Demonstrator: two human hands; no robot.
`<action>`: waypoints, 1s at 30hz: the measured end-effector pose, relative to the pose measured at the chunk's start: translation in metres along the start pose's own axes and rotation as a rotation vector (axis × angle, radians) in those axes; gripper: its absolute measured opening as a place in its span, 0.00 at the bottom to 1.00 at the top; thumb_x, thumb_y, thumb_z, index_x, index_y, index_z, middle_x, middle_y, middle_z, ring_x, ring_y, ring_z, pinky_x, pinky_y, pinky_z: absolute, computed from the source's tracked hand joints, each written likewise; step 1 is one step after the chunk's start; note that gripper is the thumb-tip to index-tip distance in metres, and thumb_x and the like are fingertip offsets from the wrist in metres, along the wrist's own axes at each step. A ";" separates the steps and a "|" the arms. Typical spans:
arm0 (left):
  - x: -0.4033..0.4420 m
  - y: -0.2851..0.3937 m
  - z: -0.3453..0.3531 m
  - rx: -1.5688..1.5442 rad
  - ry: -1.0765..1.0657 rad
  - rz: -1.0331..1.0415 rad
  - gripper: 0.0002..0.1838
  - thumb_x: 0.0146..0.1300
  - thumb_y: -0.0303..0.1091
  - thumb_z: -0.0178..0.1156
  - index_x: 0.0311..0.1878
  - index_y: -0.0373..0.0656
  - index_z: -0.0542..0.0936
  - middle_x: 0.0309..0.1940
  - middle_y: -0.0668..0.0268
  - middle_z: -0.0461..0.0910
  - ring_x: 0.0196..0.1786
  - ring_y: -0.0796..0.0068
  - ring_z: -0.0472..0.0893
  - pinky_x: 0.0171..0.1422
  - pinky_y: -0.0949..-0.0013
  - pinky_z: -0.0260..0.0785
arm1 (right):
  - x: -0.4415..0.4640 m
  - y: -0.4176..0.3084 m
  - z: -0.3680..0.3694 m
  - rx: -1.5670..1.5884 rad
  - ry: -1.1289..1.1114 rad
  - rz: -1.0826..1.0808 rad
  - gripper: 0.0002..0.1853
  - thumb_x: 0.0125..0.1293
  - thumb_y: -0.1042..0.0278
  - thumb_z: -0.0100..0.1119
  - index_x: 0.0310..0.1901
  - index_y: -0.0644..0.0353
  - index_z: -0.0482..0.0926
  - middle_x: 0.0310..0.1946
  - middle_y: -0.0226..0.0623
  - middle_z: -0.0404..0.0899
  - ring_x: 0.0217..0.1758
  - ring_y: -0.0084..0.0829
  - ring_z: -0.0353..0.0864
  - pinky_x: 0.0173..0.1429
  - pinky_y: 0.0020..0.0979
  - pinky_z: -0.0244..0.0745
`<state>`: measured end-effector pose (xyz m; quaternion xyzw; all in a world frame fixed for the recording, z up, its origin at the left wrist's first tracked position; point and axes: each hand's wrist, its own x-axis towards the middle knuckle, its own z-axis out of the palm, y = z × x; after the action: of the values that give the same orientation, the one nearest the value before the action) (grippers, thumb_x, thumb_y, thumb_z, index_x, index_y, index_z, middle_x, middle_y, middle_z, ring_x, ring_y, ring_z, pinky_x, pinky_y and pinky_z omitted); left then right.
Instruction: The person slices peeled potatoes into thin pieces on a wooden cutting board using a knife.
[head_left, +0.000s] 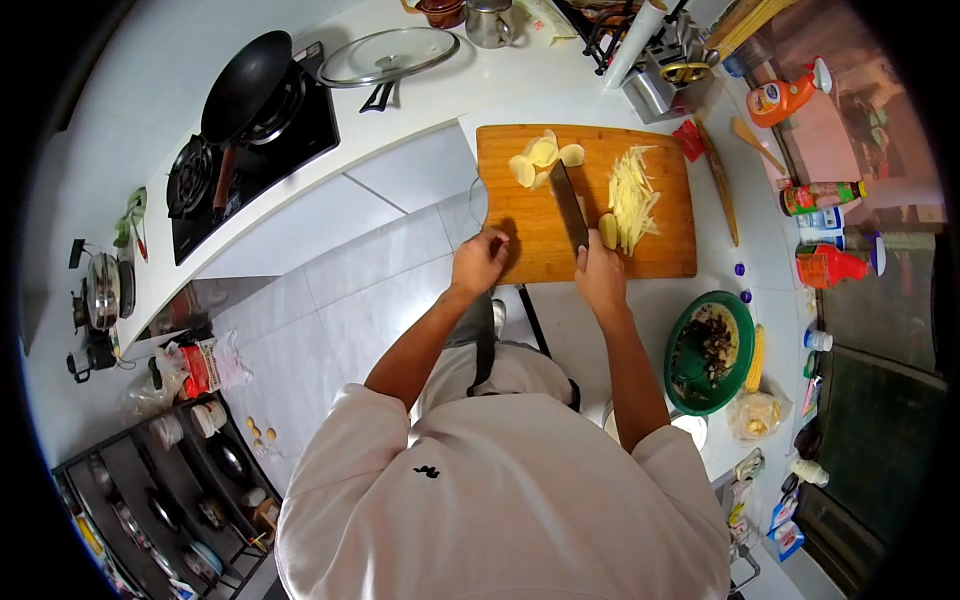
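A wooden cutting board [540, 225] lies at the counter's edge in front of me. My right hand [601, 272] is closed around the handle of a kitchen knife [570, 205], whose dark blade points away across the board. Beside the blade's tip sit several pale potato slices [541, 152]. Right of the knife is a heap of thin potato strips [632, 198], with one slice [608, 231] at its lower left. My left hand [480, 262] is at the board's left edge with its fingers curled in; I see nothing in it.
A dark wok [245, 85] sits on the stove [300, 135] at left, with a glass lid [390, 57] nearby. To the right stands a green bowl [742, 310] of dark pieces, beside a corn cob [756, 358]. Bottles, including an orange spray bottle [785, 100], line the window side.
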<state>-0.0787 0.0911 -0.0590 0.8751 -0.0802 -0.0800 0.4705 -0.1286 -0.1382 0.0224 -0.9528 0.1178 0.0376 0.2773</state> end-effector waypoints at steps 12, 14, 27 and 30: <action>0.010 0.013 0.018 0.075 -0.053 0.033 0.09 0.65 0.35 0.66 0.47 0.47 0.84 0.34 0.54 0.87 0.38 0.47 0.86 0.45 0.51 0.79 | -0.027 0.015 0.010 -0.054 -0.004 -0.003 0.20 0.74 0.63 0.55 0.64 0.59 0.75 0.33 0.59 0.84 0.39 0.61 0.85 0.48 0.57 0.78; 0.010 0.018 0.020 0.124 -0.074 0.052 0.11 0.64 0.34 0.67 0.49 0.44 0.84 0.39 0.55 0.88 0.41 0.49 0.87 0.47 0.53 0.79 | -0.024 0.019 0.015 -0.022 0.108 0.025 0.20 0.74 0.64 0.55 0.64 0.60 0.75 0.34 0.60 0.84 0.39 0.62 0.84 0.47 0.57 0.78; 0.082 0.099 0.076 0.505 -0.181 0.267 0.46 0.54 0.50 0.77 0.75 0.53 0.67 0.64 0.50 0.72 0.68 0.45 0.73 0.66 0.50 0.73 | -0.060 0.007 -0.010 0.383 0.350 0.236 0.15 0.75 0.67 0.56 0.59 0.62 0.75 0.38 0.59 0.84 0.41 0.60 0.85 0.43 0.48 0.78; 0.100 0.095 0.088 0.490 -0.277 0.222 0.45 0.54 0.47 0.77 0.74 0.53 0.66 0.65 0.49 0.70 0.69 0.43 0.72 0.67 0.49 0.72 | -0.064 0.006 -0.015 0.512 0.283 0.361 0.14 0.75 0.68 0.57 0.58 0.62 0.76 0.37 0.58 0.84 0.41 0.60 0.85 0.43 0.46 0.78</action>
<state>-0.0066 -0.0535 -0.0337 0.9292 -0.2554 -0.1250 0.2361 -0.1921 -0.1378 0.0409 -0.8118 0.3276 -0.0772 0.4772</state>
